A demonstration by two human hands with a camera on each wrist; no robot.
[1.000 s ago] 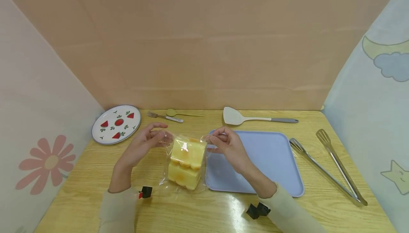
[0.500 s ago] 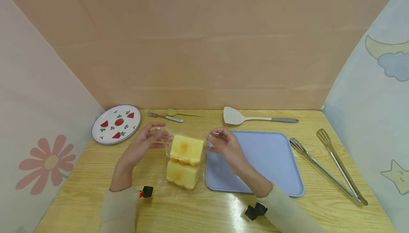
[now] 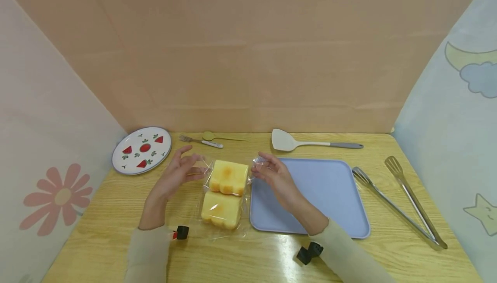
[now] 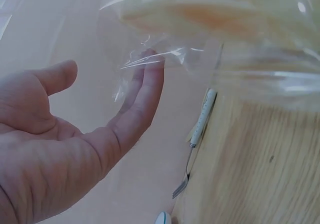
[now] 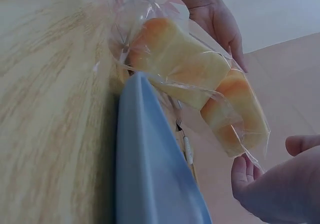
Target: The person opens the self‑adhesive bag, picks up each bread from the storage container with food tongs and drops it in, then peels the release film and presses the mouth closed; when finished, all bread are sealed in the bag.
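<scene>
Two thick yellow bread slices point(image 3: 228, 177) with browned patches lie one above the other in a clear plastic bag point(image 3: 202, 220). On the bag's left, my left hand point(image 3: 179, 173) has its thumb apart from its extended fingers; the fingertips overlap the film in the left wrist view. At the upper right corner of the bag, my right hand point(image 3: 277, 179) touches the plastic with bent fingers. A gap shows between its thumb and fingers point(image 5: 243, 176) in the right wrist view. There the bag slants, its far end raised above the wood.
A blue tray point(image 3: 314, 196) lies right of the bag, under my right hand. Metal tongs point(image 3: 413, 207) rest farther right. Along the back are a white spatula point(image 3: 284, 140), a fork point(image 3: 209, 144), a green spoon point(image 3: 209, 136) and a patterned plate point(image 3: 132, 162).
The bag has tilted, and the two bread slices now show more fully from above. My left hand has shifted slightly away from the bread; my right hand stays at the corner.
</scene>
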